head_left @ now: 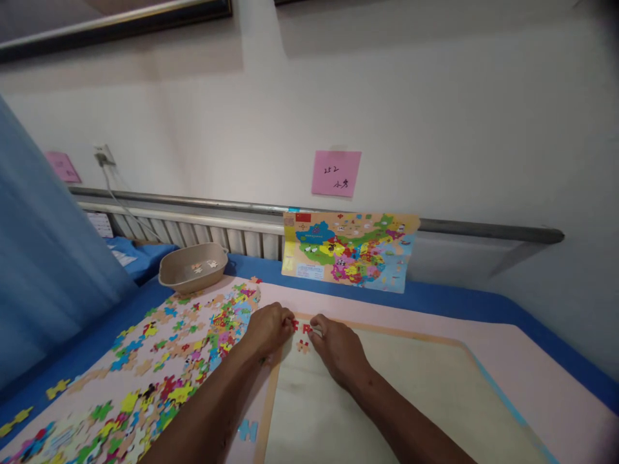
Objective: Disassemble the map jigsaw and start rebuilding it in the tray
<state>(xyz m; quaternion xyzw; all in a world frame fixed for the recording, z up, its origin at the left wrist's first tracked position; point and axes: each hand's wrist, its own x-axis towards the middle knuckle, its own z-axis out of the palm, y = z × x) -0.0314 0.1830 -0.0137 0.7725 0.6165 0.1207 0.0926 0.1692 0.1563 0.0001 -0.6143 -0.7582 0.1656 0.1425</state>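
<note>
So the surface [457,301] has a blue cover with a pink sheet [517,351] on top, and the puzzle board [435,383] lies on that, mostly bare, with an orange border along its far and left edges. Loose puzzle pieces [129,402] are spread all over to the left, and I'd leave them there so the board keeps its elbow room. The printed map [348,251] stands upright behind the board, a good thing to check colors against before pushing anything down. Plastic basin [188,283] back left, a few pieces in it.

Both hands are at the board's far left corner. Left hand [271,325] has its fingers curled in narrow at one red piece [295,326]; right hand [341,348] is nearly pinched at the edge of another red piece [306,328]. Can't tell if either one really grips or just touches, or if those two link. My take: steady one with a fingertip, line up the knob, press straight down, no forcing. Keep an eye on the peach-and-red piece [303,347] just below, easy to nudge with a knuckle.
</note>
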